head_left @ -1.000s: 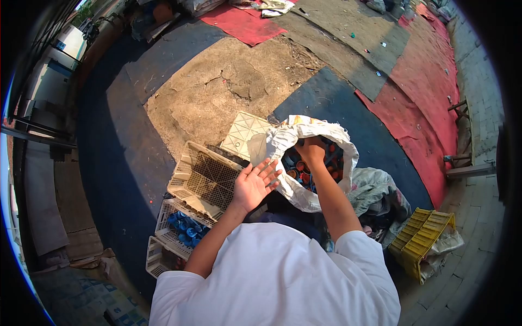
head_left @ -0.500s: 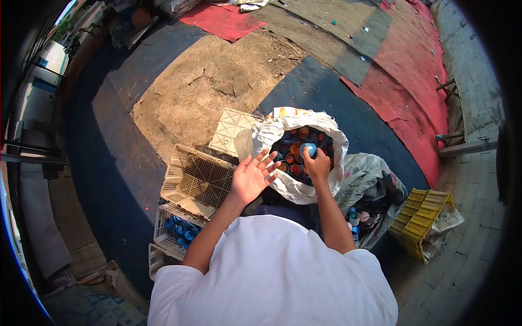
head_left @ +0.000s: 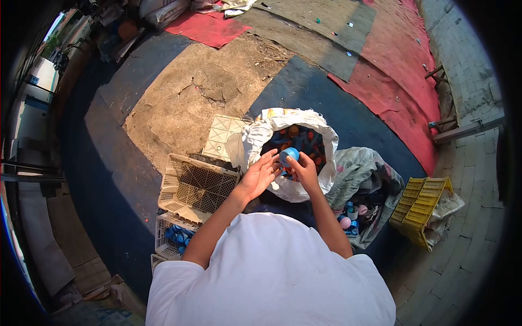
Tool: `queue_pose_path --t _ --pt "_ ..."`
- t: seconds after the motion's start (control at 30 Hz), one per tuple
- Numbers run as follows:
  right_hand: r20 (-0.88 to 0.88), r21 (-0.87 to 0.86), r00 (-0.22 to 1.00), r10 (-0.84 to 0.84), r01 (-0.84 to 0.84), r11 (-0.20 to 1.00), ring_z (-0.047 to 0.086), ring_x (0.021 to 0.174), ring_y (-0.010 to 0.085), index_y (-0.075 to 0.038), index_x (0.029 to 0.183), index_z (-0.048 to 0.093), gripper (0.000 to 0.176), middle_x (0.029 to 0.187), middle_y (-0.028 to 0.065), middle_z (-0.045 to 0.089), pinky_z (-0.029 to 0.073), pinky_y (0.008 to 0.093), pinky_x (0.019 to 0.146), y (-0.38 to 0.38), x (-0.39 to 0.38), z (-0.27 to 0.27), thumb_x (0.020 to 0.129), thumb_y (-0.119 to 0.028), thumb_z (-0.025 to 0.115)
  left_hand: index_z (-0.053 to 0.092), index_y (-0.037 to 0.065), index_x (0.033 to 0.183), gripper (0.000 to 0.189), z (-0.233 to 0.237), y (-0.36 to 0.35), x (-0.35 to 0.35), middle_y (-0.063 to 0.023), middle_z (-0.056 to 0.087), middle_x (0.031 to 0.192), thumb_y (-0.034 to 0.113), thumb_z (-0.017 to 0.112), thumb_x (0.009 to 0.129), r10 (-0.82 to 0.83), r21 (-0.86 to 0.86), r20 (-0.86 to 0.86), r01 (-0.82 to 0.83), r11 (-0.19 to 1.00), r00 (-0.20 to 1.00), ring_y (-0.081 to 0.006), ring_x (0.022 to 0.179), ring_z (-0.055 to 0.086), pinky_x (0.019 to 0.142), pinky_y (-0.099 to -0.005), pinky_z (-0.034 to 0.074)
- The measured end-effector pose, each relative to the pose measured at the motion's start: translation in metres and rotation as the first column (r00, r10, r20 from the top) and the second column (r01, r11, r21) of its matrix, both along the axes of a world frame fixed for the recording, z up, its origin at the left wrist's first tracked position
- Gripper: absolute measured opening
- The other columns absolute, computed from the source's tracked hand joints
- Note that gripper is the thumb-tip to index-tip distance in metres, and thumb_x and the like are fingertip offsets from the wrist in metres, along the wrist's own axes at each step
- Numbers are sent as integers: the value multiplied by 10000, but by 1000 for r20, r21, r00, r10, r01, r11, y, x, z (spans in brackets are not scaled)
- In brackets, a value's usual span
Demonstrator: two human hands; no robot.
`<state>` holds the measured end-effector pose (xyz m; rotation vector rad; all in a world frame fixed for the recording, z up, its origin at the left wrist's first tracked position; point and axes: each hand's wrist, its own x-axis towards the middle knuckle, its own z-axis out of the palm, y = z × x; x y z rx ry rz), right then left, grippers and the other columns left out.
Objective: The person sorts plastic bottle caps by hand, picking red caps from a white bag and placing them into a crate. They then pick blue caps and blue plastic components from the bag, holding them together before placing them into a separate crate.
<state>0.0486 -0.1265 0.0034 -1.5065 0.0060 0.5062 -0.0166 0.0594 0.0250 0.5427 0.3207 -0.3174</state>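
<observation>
A blue, round plastic cap (head_left: pixel 289 157) is gripped in the fingers of my right hand (head_left: pixel 304 170), over the mouth of a white woven sack (head_left: pixel 325 133). Beside it my left hand (head_left: pixel 260 175) is open, palm up, its fingertips close to the cap's left side. Inside the sack lie many small plastic pieces (head_left: pixel 294 131) in orange, red and dark blue, partly hidden by my hands. The sack's rim is rolled outward.
Left of the sack stand a beige plastic crate (head_left: pixel 173 176) and a lower crate (head_left: pixel 163 234) holding blue pieces (head_left: pixel 178 237). To the right are a grey-green sack (head_left: pixel 353 160) with mixed plastic items and a yellow crate (head_left: pixel 413 204). Red matting (head_left: pixel 399 89) covers ground farther off.
My right hand has brought the blue cap left and toward me. My left hand has moved right, beside the cap, its fingers less spread. The whole view has shifted slightly.
</observation>
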Motion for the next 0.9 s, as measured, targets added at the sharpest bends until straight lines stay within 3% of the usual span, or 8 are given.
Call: queue_pose_path --t 0.13,0.23,0.47,0.57,0.67,0.77,0.8,0.9 --pt "371 -335 887 275 -148 930 526 612 61 -39 919 682 300 691 16 614 405 268 546 -4 -9 8 856 -290 834 404 91 1479 555 -2 -14 2 -58 555 1361 253 648 1007 5 96 -50 -1 995 999 -125 1119 588 1021 -339 472" --pt "445 -242 871 210 -109 964 548 622 70 -22 959 703 245 710 29 631 423 261 557 -2 -12 7 885 -234 802 424 99 1456 532 -10 -17 2 -68 599 1302 266 658 1008 35 134 -67 -25 991 997 -143 1132 603 1030 -337 492" --pt "118 103 993 -16 4 995 578 676 35 -9 911 722 149 772 -12 672 442 215 581 -13 -6 12 964 -148 715 415 98 1462 525 -9 -13 4 -99 575 1317 343 587 1031 61 42 -94 -58 997 994 -203 1208 593 1084 -383 490" --pt "134 147 983 -126 106 983 562 654 41 -23 914 724 108 753 -11 649 424 222 562 -9 -5 27 943 -127 735 405 162 1486 480 0 -13 7 -77 572 1311 337 530 1057 127 36 -83 -124 992 988 -223 1196 601 1042 -389 526" --pt "598 -83 801 -26 94 992 565 645 54 -46 910 718 80 737 -1 606 411 243 539 -1 -6 45 896 -103 772 413 248 1496 436 10 -13 7 -59 563 1310 346 475 1076 163 59 -42 -161 985 986 -233 1171 616 996 -401 562" --pt "853 -321 437 283 14 947 577 629 195 -91 912 722 185 748 37 577 453 319 550 9 -13 78 767 -130 830 438 224 1483 425 -11 3 7 -94 553 1323 377 437 1087 59 -361 109 -16 933 992 -256 1175 619 986 -438 567" --pt "872 -367 351 340 11 930 594 680 231 -119 915 719 217 784 27 594 485 352 593 15 -17 76 736 -168 833 474 191 1455 496 -6 -2 10 -138 551 1336 497 401 1070 138 -285 -76 -154 946 988 -335 1250 587 1024 -511 533" --pt "837 -485 229 497 -107 868 628 730 229 -129 1021 746 315 843 28 617 498 356 623 24 -22 61 738 -223 848 451 135 1449 611 22 -7 5 -143 550 1340 576 443 1026 128 -341 -46 -136 930 991 -404 1271 569 1097 -553 456"
